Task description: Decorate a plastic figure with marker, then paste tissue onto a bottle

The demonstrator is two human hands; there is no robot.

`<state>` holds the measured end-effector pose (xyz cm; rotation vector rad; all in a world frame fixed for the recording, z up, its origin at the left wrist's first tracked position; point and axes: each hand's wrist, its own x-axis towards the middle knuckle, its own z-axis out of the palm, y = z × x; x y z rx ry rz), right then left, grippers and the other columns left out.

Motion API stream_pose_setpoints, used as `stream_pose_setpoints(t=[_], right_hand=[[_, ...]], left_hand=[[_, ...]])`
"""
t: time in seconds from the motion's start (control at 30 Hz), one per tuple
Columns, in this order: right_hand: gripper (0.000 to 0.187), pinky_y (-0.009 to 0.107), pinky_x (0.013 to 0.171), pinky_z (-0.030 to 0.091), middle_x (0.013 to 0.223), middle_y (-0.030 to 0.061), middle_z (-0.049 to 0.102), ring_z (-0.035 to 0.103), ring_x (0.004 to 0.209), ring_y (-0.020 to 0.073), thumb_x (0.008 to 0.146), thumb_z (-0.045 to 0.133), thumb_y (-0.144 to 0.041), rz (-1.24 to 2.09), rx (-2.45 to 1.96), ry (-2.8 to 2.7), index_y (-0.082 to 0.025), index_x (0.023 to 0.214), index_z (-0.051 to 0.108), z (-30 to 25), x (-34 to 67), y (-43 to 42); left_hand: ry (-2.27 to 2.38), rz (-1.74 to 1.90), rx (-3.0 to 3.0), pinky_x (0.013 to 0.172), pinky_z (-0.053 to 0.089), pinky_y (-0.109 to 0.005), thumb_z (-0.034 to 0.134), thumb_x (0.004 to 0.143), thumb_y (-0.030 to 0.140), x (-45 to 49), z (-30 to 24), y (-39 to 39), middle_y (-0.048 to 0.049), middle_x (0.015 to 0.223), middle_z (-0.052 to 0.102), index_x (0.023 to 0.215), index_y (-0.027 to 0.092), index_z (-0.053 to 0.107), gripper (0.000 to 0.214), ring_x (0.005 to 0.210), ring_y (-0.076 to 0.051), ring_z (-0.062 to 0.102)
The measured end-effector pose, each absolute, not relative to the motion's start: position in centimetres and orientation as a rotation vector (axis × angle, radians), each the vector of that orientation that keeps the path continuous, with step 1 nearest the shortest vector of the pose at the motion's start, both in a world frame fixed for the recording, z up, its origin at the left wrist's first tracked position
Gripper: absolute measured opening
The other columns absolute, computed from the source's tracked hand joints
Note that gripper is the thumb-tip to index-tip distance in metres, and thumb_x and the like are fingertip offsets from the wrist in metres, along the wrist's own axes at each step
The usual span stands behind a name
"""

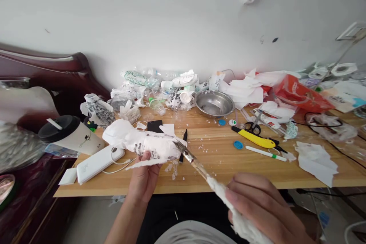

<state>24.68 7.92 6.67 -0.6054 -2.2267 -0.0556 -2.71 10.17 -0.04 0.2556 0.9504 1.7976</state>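
My left hand (146, 175) is closed from below around a long form wrapped in white paper (120, 134), with dark printed marks showing through its side. A loose strip of the paper hangs along its lower edge. In my right hand (257, 202) is a paintbrush (197, 164), its handle wrapped in white tissue. The bristles touch the right end of the wrapped form. A black pen (185, 139) lies on the table just behind that end. Part of my left fingers is hidden under the form.
Behind stand a metal bowl (214, 103) and crumpled paper-wrapped forms (98, 109). To the right lie a yellow utility knife (256, 138), scissors (254, 124), a white marker (265, 153) and a red plastic bag (300, 93). A tumbler (85, 137) and power bank (95, 166) are at left.
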Motion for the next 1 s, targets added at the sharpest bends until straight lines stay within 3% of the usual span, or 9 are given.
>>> stream_pose_setpoints(t=[0.13,0.4,0.67,0.83,1.0], right_hand=[[0.067,0.031,0.081,0.062,0.095,0.0084,0.078,0.072,0.092,0.0191,0.090,0.062,-0.007,-0.109,-0.478,-2.245,-0.009,0.153,0.038,6.3,24.2,8.9],[0.064,0.031,0.074,0.064,0.095,0.0069,0.079,0.073,0.086,0.0188,0.092,0.060,-0.008,-0.099,-0.495,-2.209,-0.014,0.152,0.041,6.3,24.0,9.7],[0.060,0.030,0.074,0.064,0.094,0.0069,0.079,0.074,0.087,0.0193,0.091,0.063,-0.008,-0.139,-0.521,-2.220,-0.013,0.149,0.047,6.5,23.7,9.0],[0.064,0.029,0.071,0.063,0.087,0.0070,0.078,0.074,0.079,0.0185,0.090,0.062,-0.006,-0.184,-0.551,-2.196,-0.011,0.151,0.044,7.0,23.1,9.1],[0.041,0.031,0.077,0.064,0.095,0.0070,0.079,0.074,0.089,0.0193,0.090,0.061,-0.008,-0.171,-0.535,-2.216,-0.013,0.131,0.061,6.7,22.8,8.5]], left_hand=[[0.955,1.817,0.275,0.081,0.064,-0.029,0.089,0.071,0.032,-2.8,0.1,9.9,-0.0071,0.112,0.078,0.111,0.022,0.072,0.045,0.103,-0.024,0.074],[0.950,1.806,0.262,0.069,0.061,-0.022,0.094,0.062,0.029,-3.0,-0.4,9.4,-0.0027,0.088,0.079,0.092,0.020,0.072,0.039,0.081,-0.018,0.075],[0.914,1.825,0.337,0.069,0.059,-0.022,0.093,0.062,0.028,-3.2,-0.5,9.5,0.0010,0.072,0.074,0.084,0.022,0.069,0.033,0.081,-0.019,0.074],[0.963,1.825,0.363,0.076,0.061,-0.024,0.093,0.063,0.032,-3.2,-0.6,9.3,-0.0030,0.088,0.079,0.105,0.022,0.071,0.048,0.088,-0.021,0.076],[1.053,1.820,0.407,0.086,0.061,-0.036,0.096,0.057,0.031,-2.7,-0.4,9.1,-0.0044,0.089,0.079,0.112,0.021,0.069,0.062,0.085,-0.024,0.076]])
